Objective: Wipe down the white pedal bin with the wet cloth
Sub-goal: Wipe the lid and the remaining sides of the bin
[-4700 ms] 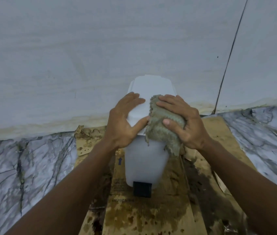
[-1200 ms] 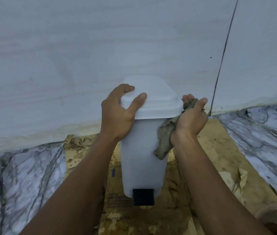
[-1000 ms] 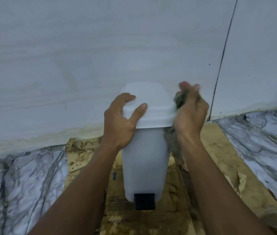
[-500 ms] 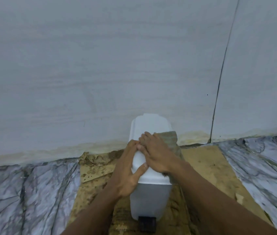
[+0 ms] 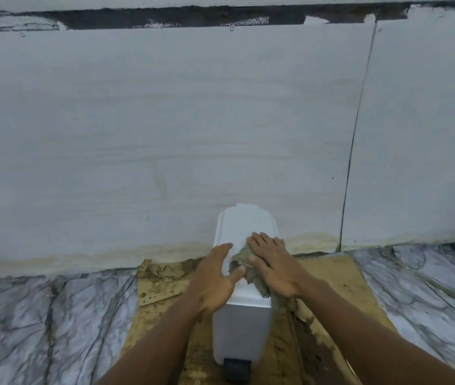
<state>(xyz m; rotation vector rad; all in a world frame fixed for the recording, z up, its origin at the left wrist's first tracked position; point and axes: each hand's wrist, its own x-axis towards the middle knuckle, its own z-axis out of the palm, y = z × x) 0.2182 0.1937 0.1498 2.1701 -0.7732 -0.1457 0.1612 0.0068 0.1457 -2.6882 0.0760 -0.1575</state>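
- Fingers (image 5: 261, 241) of the right hand (image 5: 275, 266) lie straight and slightly spread, flat on the wet cloth (image 5: 239, 259). They press it onto the lid (image 5: 244, 225) of the white pedal bin (image 5: 241, 329), and none of them curls round the cloth.
- The left hand (image 5: 214, 277) is likewise uncurled. Its fingers run along the lid's left edge, and the thumb (image 5: 236, 272) reaches across onto the lid top, just beside the cloth (a flat touch, not a grip).
- The cloth is grey-green and crumpled. It sits on the near right part of the lid, mostly under the right palm, and a ragged end hangs over the lid's right edge beside the bin's body.
- The bin stands upright with its lid down, close to the wall (image 5: 165, 129) (whether it touches the wall cannot be told). Its black pedal (image 5: 237, 369) is at the bottom front, facing the person.
- Under the bin lies a sheet of brown cardboard (image 5: 332, 279), blotched with dark wet patches and torn at its far left corner.
- The cardboard rests on a marble-patterned floor (image 5: 54, 315) (white with grey veins).
- The wall is made of pale panels, with a thin dark seam (image 5: 353, 151) running down to the right of the bin. A yellowish stain follows its foot, and a ragged dark band (image 5: 193, 16) crosses its top.
- Both bare forearms come in from the bottom edge, one on each side of the bin.
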